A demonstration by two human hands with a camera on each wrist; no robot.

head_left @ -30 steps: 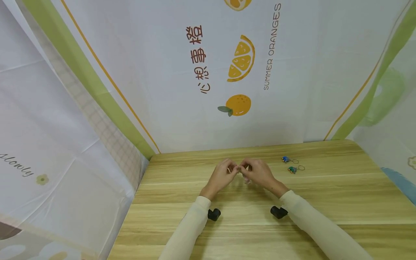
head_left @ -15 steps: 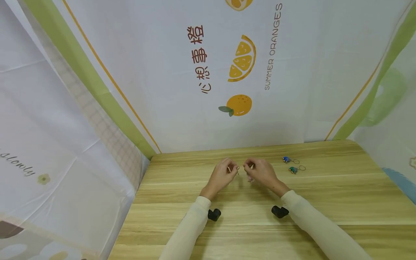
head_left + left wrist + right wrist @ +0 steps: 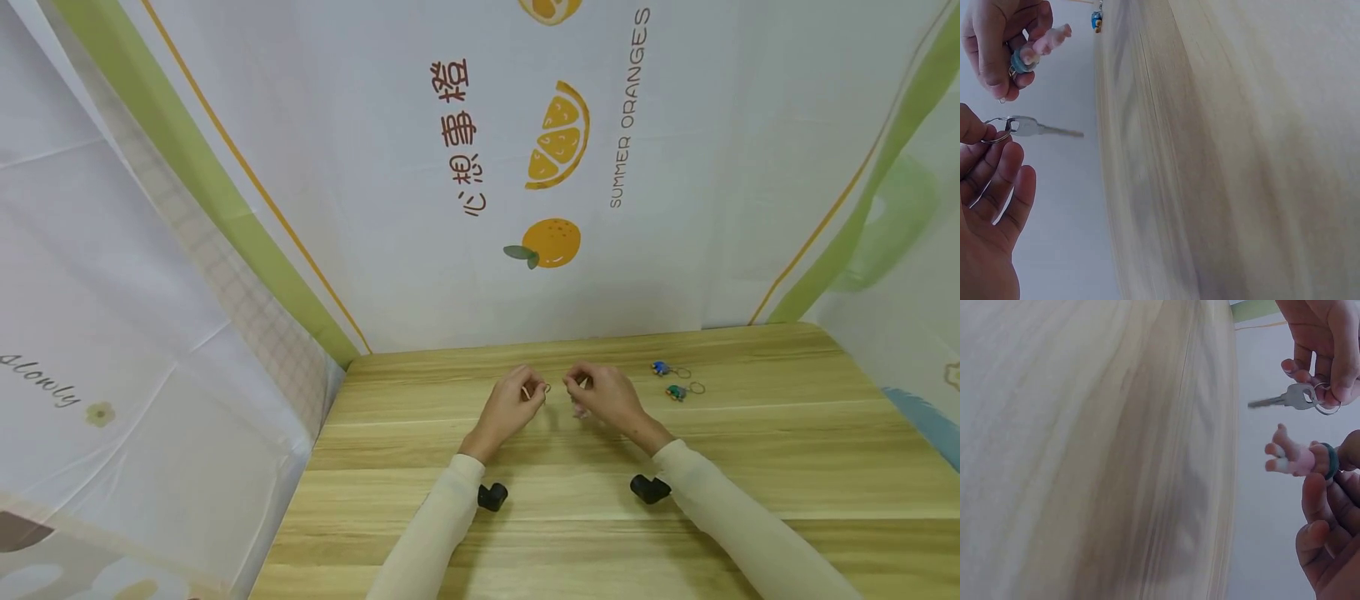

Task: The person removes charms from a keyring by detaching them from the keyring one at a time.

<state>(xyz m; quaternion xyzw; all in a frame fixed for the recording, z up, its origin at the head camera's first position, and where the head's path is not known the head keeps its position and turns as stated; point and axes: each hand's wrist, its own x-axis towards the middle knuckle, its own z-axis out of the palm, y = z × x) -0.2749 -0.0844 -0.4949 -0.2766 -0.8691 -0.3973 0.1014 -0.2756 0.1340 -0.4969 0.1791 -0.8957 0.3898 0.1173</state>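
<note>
My left hand (image 3: 512, 406) pinches a split key ring (image 3: 997, 139) between thumb and fingertip. A silver key (image 3: 1298, 397) hangs from that ring. Across a small gap, my right hand (image 3: 609, 402) holds a little pink figurine charm (image 3: 1300, 460) by its top, where a teal band (image 3: 1331, 460) goes round it. In the left wrist view a small metal loop (image 3: 1002, 100) shows at the right fingertips, apart from the key ring. Both hands are above the wooden table (image 3: 555, 542). In the head view, the right fingers cover most of the charm.
Two keychains lie on the table right of my right hand: a blue one (image 3: 660, 367) and a green one (image 3: 677, 392), each with a ring. Black angled pieces (image 3: 492, 497) sit beside both sleeves. A printed white curtain (image 3: 420, 292) stands behind the table.
A second ago the fingertips of both hands met at the ring. They have parted: the right hand moved slightly right with the figurine charm, while the left kept the key ring and key.
</note>
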